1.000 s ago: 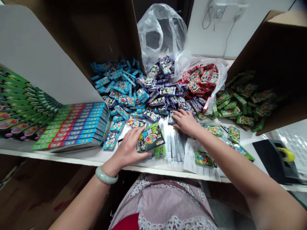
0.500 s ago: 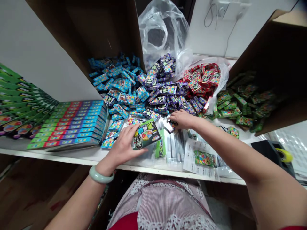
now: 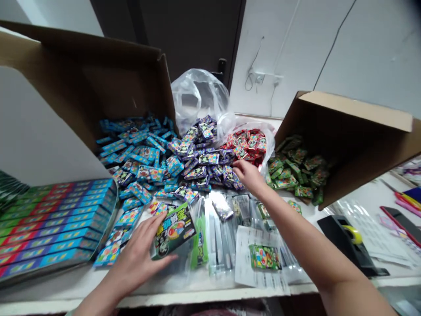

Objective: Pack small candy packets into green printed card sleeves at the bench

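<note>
My left hand [image 3: 140, 248] holds a dark green printed box [image 3: 174, 230] above the front of the white table, fingers on top and thumb below. My right hand [image 3: 248, 175] reaches over the right edge of the purple packet pile [image 3: 200, 164], beside the red packets [image 3: 248, 145] in a clear bag. Its fingers are bent close together, and whatever they touch is too small to make out. Blue packets [image 3: 144, 153] spill out on the left. Between my hands lie clear sleeves [image 3: 219, 245], a silvery packet [image 3: 222, 206] and a bright green wrapper [image 3: 199, 243].
Stacked display boxes [image 3: 66, 219] stand at the left. One carton [image 3: 108, 83] opens over the blue packets, another [image 3: 342, 131] holds green packets [image 3: 296, 171]. A tape dispenser [image 3: 348, 243] and a phone [image 3: 403, 221] lie right. A green packet [image 3: 265, 256] rests on a paper sheet [image 3: 243, 263].
The view has tilted up and shifted right. My right hand has moved from the silvery packet near the sleeves to the purple pile. My left hand still holds the dark green box.
</note>
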